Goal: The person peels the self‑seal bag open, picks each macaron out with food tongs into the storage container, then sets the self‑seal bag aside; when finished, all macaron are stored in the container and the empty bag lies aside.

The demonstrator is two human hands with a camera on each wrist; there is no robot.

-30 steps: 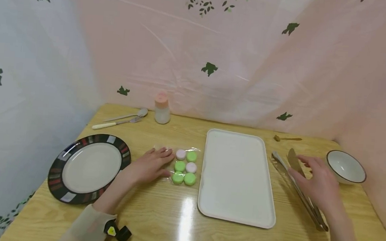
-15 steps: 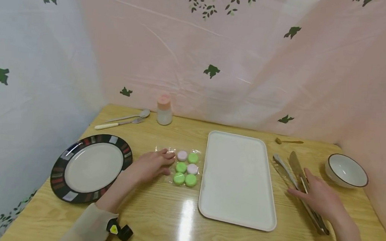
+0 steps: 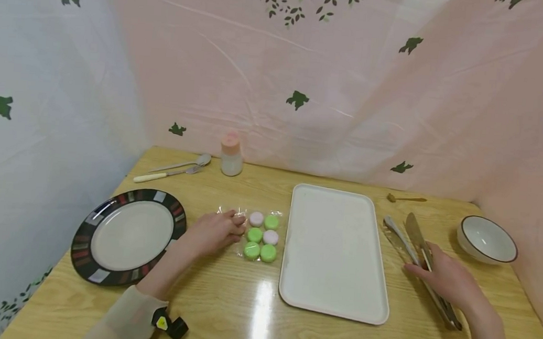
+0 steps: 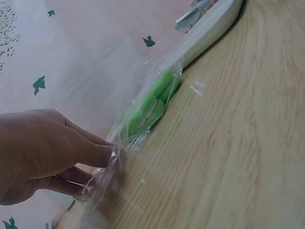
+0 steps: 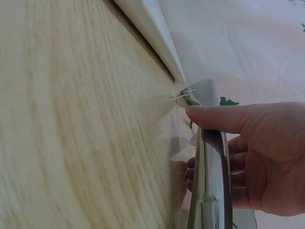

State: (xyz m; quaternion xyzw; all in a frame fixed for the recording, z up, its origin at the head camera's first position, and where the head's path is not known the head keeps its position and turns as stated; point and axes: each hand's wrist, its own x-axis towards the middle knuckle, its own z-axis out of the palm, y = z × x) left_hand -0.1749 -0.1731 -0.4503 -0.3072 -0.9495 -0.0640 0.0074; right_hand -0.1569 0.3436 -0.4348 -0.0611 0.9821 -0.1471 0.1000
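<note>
In the head view my left hand (image 3: 212,233) is at the left end of a clear plastic pack of green and pale purple macarons (image 3: 255,235). Its thumb and fingers pinch the crinkled wrapper (image 4: 107,176) in the left wrist view, beside the green macarons (image 4: 145,112). On the right, my right hand (image 3: 448,274) grips long metal serving tongs (image 3: 400,237) that lie on the table, their two arms spread. Seen from the right wrist, the thumb lies on one side of the tongs (image 5: 209,181) and the fingers are behind, partly hidden.
Between the hands lies a white rectangular tray (image 3: 334,252). A dark-rimmed plate (image 3: 82,245) stands at left, with a fork (image 3: 152,177), a spoon (image 3: 203,159) and a pink-lidded jar (image 3: 231,156) behind. A white bowl (image 3: 486,239) and a small wooden stick (image 3: 408,199) are at right.
My right hand has come down and back along the tongs, and its thumb and fingers have closed on them. My left fingers have drawn in slightly on the wrapper. The view has shifted a little.
</note>
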